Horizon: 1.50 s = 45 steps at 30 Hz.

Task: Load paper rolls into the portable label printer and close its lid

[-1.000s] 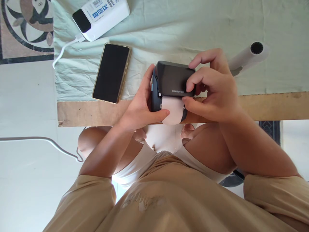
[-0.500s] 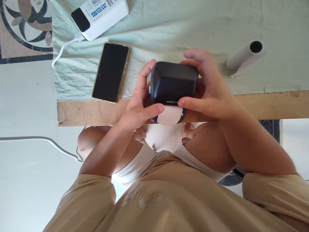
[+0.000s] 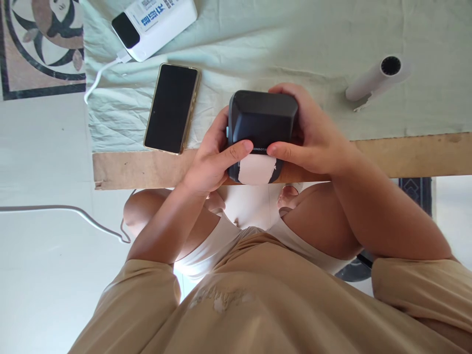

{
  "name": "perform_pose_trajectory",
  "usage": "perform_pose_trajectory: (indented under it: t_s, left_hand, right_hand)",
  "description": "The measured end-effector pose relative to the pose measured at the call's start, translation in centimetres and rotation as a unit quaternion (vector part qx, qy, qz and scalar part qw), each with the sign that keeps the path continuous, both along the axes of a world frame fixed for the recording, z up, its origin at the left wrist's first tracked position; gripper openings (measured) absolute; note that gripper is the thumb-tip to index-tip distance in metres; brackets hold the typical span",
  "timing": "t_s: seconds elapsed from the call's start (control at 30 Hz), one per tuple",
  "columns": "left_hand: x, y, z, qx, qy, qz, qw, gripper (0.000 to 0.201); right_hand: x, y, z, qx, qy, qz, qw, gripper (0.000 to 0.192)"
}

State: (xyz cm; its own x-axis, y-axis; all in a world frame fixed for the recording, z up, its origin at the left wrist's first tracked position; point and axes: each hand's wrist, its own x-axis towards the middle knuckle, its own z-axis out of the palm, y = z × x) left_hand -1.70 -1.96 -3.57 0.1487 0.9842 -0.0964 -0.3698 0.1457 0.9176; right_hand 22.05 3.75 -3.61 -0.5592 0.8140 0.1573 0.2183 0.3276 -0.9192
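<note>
A small black label printer point(image 3: 261, 123) rests at the table's near edge, its lid down. A strip of white label paper point(image 3: 256, 169) sticks out of its front. My left hand point(image 3: 212, 160) grips the printer's left side, thumb pressed on the lid's front edge. My right hand point(image 3: 313, 137) wraps the right side and back, thumb also on the lid's front edge next to the left thumb.
A black phone point(image 3: 171, 108) lies face up left of the printer on the pale green cloth point(image 3: 332, 29). A white power bank point(image 3: 155, 24) with a white cable point(image 3: 99, 76) is at the back left. A white roll point(image 3: 376, 78) lies at the right. The bare wooden table edge point(image 3: 405, 155) runs below.
The printer's lid has come down from open to shut over the paper roll. Both thumbs have moved onto the lid's front edge. The paper strip now shows shorter.
</note>
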Motion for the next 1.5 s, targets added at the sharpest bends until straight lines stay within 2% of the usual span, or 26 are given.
perform_pose_trajectory:
  t_s: [0.2,0.53,0.6,0.7,0.87,1.1,1.27,1.4,1.5]
  left_hand:
    - [-0.4,0.1,-0.5,-0.027,0.008,-0.003,1.0,0.07]
    - [-0.1,-0.1,-0.1,-0.027,0.013,0.002,1.0,0.07]
    - [0.1,-0.1,0.1,-0.007,-0.004,-0.011,1.0,0.063]
    - [0.5,0.3,0.2,0.012,-0.061,-0.02,0.998,0.041]
    - [0.8,1.1,0.0,-0.024,-0.088,-0.008,0.996,0.035]
    - [0.6,1.3,-0.2,-0.002,-0.052,0.003,0.999,0.042]
    - [0.4,1.6,-0.1,-0.012,-0.067,-0.026,0.997,0.035]
    - [0.6,1.2,0.3,-0.027,-0.055,0.01,0.998,0.034]
    - [0.7,0.9,0.7,-0.019,-0.064,-0.018,0.998,0.039]
  right_hand:
    - [-0.3,0.0,-0.5,0.002,0.009,-0.011,1.0,0.09]
    - [-0.2,-0.1,-0.8,0.01,0.015,-0.012,1.0,0.081]
    - [-0.1,-0.1,-0.7,0.025,0.004,-0.024,0.999,0.084]
    - [0.1,-0.2,0.0,0.055,-0.012,-0.057,0.997,0.08]
    - [-0.2,-0.7,1.2,0.094,-0.038,-0.071,0.992,0.065]
    - [-0.2,-0.8,0.9,0.126,-0.017,-0.041,0.991,0.083]
    - [0.2,-0.7,1.4,0.155,-0.04,-0.034,0.986,0.088]
    - [0.5,-0.6,1.4,0.184,-0.051,-0.078,0.979,0.089]
    - [0.1,-0.9,1.7,0.221,-0.007,-0.147,0.964,0.071]
